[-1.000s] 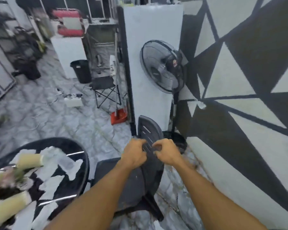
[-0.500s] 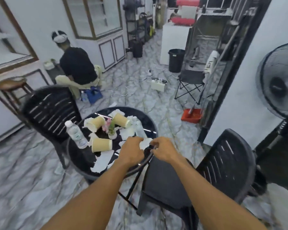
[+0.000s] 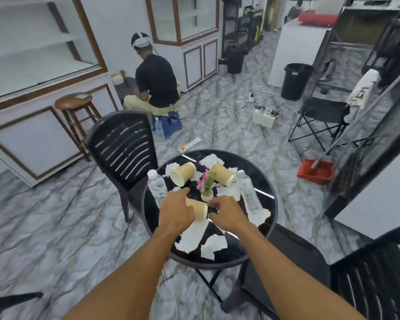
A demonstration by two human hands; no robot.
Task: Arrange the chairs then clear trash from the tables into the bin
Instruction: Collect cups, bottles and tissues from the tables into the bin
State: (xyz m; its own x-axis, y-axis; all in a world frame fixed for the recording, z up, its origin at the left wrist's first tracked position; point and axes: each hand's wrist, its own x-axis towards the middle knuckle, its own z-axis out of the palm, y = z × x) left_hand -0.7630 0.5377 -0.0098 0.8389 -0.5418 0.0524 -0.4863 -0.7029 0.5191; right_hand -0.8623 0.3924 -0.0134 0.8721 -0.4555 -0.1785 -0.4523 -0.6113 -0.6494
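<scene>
A round black table (image 3: pixel 236 249) carries torn white napkins (image 3: pixel 192 236), three tan paper cups on their sides, two water bottles and a small pink flower pot (image 3: pixel 206 192). My left hand (image 3: pixel 176 214) lies over the nearest cup (image 3: pixel 199 210) with fingers spread. Beside that cup's other end sits my right hand (image 3: pixel 226 214), fingers half curled and nothing held. Two more cups (image 3: pixel 183 174) (image 3: pixel 222 174) lie farther back. One black slatted chair (image 3: pixel 123 146) stands at the table's left, another (image 3: pixel 374 280) at the near right. A black bin (image 3: pixel 297 80) stands far right.
A person (image 3: pixel 157 84) sits on a blue stool beyond the table. Cables and a power strip (image 3: pixel 191 143) trail across the marble floor. A wooden stool (image 3: pixel 75 105), a folding chair (image 3: pixel 321 116) and a red dustpan (image 3: pixel 315 172) stand around.
My hands left the chair back by the fan and wall. The view swung left to the table, and both hands now reach over it to the nearest cup.
</scene>
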